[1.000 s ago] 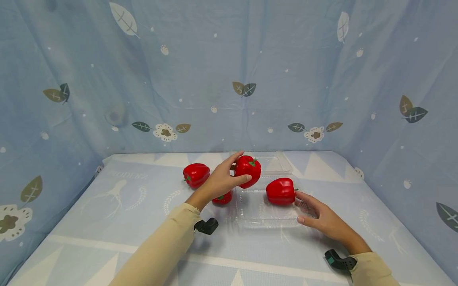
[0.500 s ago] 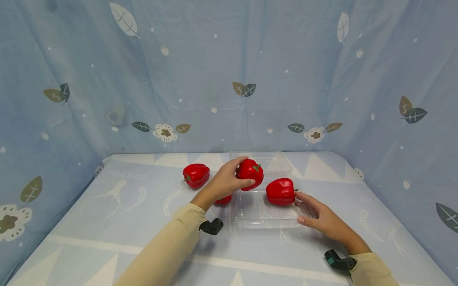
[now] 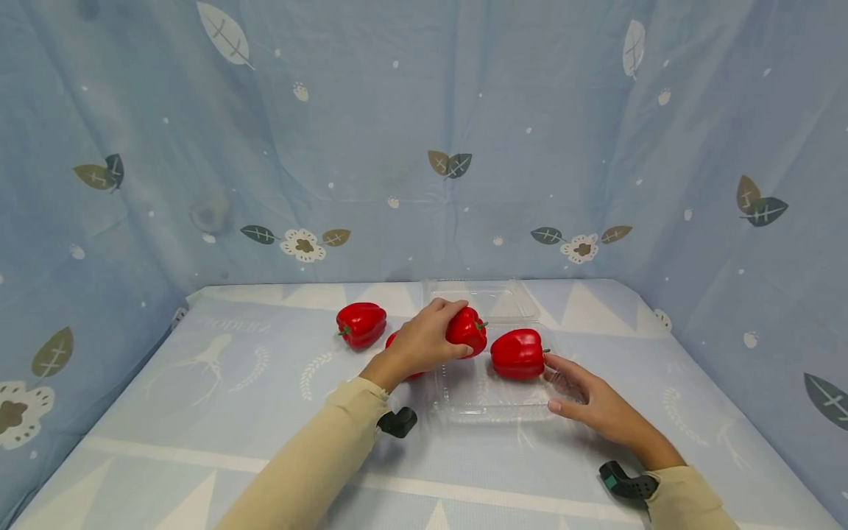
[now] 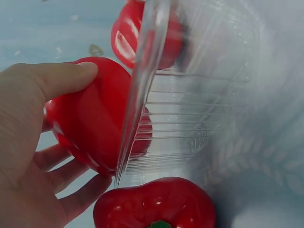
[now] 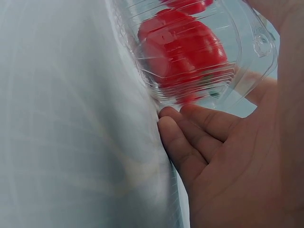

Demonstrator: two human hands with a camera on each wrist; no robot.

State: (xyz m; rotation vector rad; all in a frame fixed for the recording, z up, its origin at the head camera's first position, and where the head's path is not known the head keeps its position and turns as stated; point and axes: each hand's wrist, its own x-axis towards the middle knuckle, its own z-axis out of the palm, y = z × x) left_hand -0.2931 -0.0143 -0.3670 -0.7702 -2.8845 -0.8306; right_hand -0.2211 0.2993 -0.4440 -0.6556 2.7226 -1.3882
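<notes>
Blue leaf-print curtain [image 3: 424, 132] behind, pale patterned tablecloth [image 3: 199, 412] below, clear plastic tray [image 3: 493, 401] against straight fingertips of right hand [image 3: 589, 405], pepper [image 3: 518, 354] inside just beyond them, left hand [image 3: 424, 342] curled round second pepper [image 3: 468, 329] at tray's left rim, third pepper [image 3: 361, 324] well left.

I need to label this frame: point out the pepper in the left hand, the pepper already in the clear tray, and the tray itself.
held pepper [image 3: 469, 329], head view, its red side beside the fingers.
pepper in tray [image 3: 518, 354], head view, middle of its body.
clear tray [image 3: 493, 414], head view, its near rim.
</notes>
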